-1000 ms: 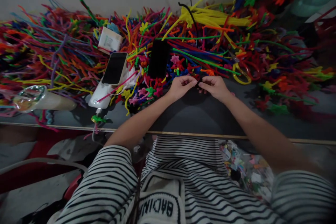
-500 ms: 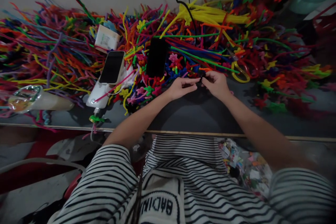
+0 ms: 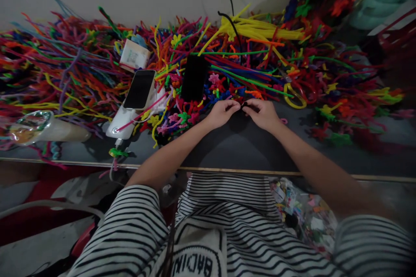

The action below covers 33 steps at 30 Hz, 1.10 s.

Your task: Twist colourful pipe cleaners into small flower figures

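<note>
Small dark piece (image 3: 243, 106): one, at the centre of the clock, held just over the tabletop between the fingertips of two hands; shape too small to make out.

Left hand (image 3: 223, 114): at 8 o'clock, thumb and forefinger brought together at the piece; whether they grip it or only touch it, cannot tell.

Right hand (image 3: 261, 114): at 4 o'clock, thumb and forefinger pinched on the piece, other fingers curled behind.

Tabletop (image 3: 240, 149): dark, pale front edge, bare at 6 o'clock.

Black phone (image 3: 194, 78): at 10 o'clock, lying on the heap.

Scissors (image 3: 296, 101): yellow and red handles, at 3 o'clock, past the right hand.

Yellow pipe cleaners (image 3: 269, 31): loose bundle, at 1 o'clock, on top of the heap.

Heap of pipe cleaners (image 3: 87, 75): many colours, small flowers among them, spread from 9 round through 12 to 3 o'clock.

Pale-edged phone (image 3: 140, 89): at 9 o'clock, resting partly on a white power bank (image 3: 120, 122) with a cable plugged in.

White box (image 3: 134, 55): between 9 and 10 o'clock, tilted on the heap.

Cup (image 3: 69, 131): far out at 9 o'clock, lying on its side, lid end outward.

Striped shirt (image 3: 227, 188): at 6 o'clock, below the table edge.

Clear bag (image 3: 313, 220): between 4 and 5 o'clock, below the table edge, colourful bits inside.
</note>
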Each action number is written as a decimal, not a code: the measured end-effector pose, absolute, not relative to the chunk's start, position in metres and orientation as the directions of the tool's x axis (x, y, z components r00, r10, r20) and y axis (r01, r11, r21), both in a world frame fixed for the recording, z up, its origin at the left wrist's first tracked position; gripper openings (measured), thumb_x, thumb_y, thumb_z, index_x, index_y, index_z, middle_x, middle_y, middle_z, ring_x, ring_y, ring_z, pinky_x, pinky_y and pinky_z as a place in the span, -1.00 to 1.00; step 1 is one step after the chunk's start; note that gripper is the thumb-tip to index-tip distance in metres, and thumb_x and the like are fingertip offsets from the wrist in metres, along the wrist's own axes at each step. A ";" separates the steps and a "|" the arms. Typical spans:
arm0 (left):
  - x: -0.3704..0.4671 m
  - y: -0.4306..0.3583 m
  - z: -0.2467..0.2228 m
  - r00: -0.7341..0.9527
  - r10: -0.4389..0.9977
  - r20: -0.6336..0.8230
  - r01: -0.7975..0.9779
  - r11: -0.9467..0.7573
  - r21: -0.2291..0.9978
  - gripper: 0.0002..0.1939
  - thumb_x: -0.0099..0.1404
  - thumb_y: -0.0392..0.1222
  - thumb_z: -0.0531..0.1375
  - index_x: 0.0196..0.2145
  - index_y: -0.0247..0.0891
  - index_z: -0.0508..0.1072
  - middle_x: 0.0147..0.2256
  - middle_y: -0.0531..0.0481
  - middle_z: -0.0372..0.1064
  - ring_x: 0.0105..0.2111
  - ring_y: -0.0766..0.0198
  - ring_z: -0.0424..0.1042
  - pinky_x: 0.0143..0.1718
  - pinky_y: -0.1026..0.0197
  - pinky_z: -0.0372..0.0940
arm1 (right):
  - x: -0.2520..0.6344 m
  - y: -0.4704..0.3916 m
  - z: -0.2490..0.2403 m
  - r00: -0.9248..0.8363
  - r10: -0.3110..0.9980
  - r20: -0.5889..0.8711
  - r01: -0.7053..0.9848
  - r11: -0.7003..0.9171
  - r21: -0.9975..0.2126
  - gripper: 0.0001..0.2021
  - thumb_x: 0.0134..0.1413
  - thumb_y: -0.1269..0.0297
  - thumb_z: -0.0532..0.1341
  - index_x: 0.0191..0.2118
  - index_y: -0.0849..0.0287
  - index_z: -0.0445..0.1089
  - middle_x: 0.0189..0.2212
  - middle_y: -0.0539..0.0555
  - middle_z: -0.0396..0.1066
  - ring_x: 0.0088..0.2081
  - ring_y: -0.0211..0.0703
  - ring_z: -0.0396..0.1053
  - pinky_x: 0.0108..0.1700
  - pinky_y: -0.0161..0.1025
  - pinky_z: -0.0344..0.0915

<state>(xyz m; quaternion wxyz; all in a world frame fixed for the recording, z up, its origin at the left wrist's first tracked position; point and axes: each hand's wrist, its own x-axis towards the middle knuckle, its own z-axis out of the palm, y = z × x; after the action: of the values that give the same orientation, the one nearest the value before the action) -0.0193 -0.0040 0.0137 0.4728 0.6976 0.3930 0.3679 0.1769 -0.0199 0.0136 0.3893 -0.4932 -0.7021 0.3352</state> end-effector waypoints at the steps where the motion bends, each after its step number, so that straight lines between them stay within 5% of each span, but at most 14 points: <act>1: -0.019 -0.005 0.015 0.434 0.893 0.122 0.172 -0.215 0.961 -0.58 0.28 0.18 0.21 -0.38 -0.30 0.47 -0.46 0.05 0.34 -0.44 0.37 0.25 -0.34 0.28 0.18 | 0.176 -0.021 0.014 -0.213 0.953 0.215 0.418 0.287 -0.862 -0.81 0.10 0.11 0.28 -0.35 0.13 0.47 -0.53 0.00 0.47 -0.47 -0.17 0.43 -0.37 -0.22 0.31; 5: -0.019 -0.010 0.019 0.481 0.876 0.021 0.034 -0.043 0.998 -0.39 0.13 0.43 0.24 -0.48 -0.26 0.34 -0.57 0.15 0.05 -0.58 0.45 0.00 -0.54 0.30 -0.05 | 0.172 -0.025 0.016 -0.206 0.963 0.175 0.292 0.231 -0.928 -0.69 0.02 -0.02 0.35 -0.36 0.14 0.45 -0.54 -0.01 0.43 -0.49 -0.20 0.42 -0.40 -0.23 0.34; 10: -0.017 -0.013 0.024 0.478 0.877 -0.043 -0.068 0.086 0.994 -0.36 0.00 0.43 0.34 -0.49 -0.24 0.30 -0.57 0.16 0.00 -0.59 0.47 -0.05 -0.58 0.31 -0.09 | 0.169 -0.024 0.019 -0.151 0.984 0.092 0.155 0.115 -0.981 -0.53 -0.17 -0.13 0.44 -0.24 0.11 0.44 -0.43 0.00 0.46 -0.48 -0.23 0.42 -0.45 -0.27 0.37; 17: -0.014 -0.011 0.022 0.407 0.912 -0.049 -0.191 0.137 0.972 -0.46 0.06 0.29 0.39 -0.44 -0.22 0.32 -0.56 0.16 0.05 -0.57 0.47 0.05 -0.57 0.33 0.00 | 0.170 -0.016 0.015 -0.175 0.984 0.018 0.061 0.029 -0.998 -0.48 -0.17 -0.15 0.44 -0.18 0.11 0.43 -0.49 -0.01 0.41 -0.52 -0.22 0.42 -0.55 -0.29 0.30; 25: -0.017 -0.009 0.021 0.443 0.890 -0.104 -0.117 0.173 0.978 -0.60 0.24 0.14 0.32 -0.44 -0.22 0.34 -0.55 0.14 0.11 -0.58 0.43 0.12 -0.51 0.28 0.10 | 0.172 -0.017 0.016 -0.236 0.972 0.008 0.086 0.029 -0.996 -0.52 -0.17 -0.12 0.44 -0.23 0.16 0.48 -0.43 0.03 0.46 -0.47 -0.25 0.43 -0.51 -0.32 0.31; 29: -0.017 -0.008 0.021 0.451 0.888 -0.089 -0.126 0.162 0.979 -0.59 0.23 0.14 0.33 -0.46 -0.23 0.33 -0.54 0.13 0.14 -0.57 0.45 0.15 -0.51 0.30 0.13 | 0.172 -0.015 0.015 -0.189 0.982 0.023 0.056 0.034 -0.998 -0.48 -0.15 -0.10 0.44 -0.09 0.08 0.47 -0.43 0.00 0.44 -0.39 -0.18 0.47 -0.49 -0.31 0.33; 33: -0.014 -0.009 0.017 0.418 0.908 -0.034 -0.089 0.078 0.993 -0.56 0.17 0.17 0.37 -0.46 -0.25 0.36 -0.54 0.13 0.19 -0.58 0.48 0.17 -0.53 0.34 0.15 | 0.172 -0.014 0.014 -0.145 0.989 0.027 0.003 0.028 -1.000 -0.49 -0.24 -0.13 0.47 -0.21 0.08 0.46 -0.42 0.01 0.43 -0.35 -0.10 0.49 -0.48 -0.26 0.35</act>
<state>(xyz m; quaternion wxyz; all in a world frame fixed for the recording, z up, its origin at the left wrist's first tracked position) -0.0142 -0.0095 0.0166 0.6341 0.5539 0.3699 0.3929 0.1720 -0.0138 0.0137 0.4678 -0.4569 -0.5431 0.5267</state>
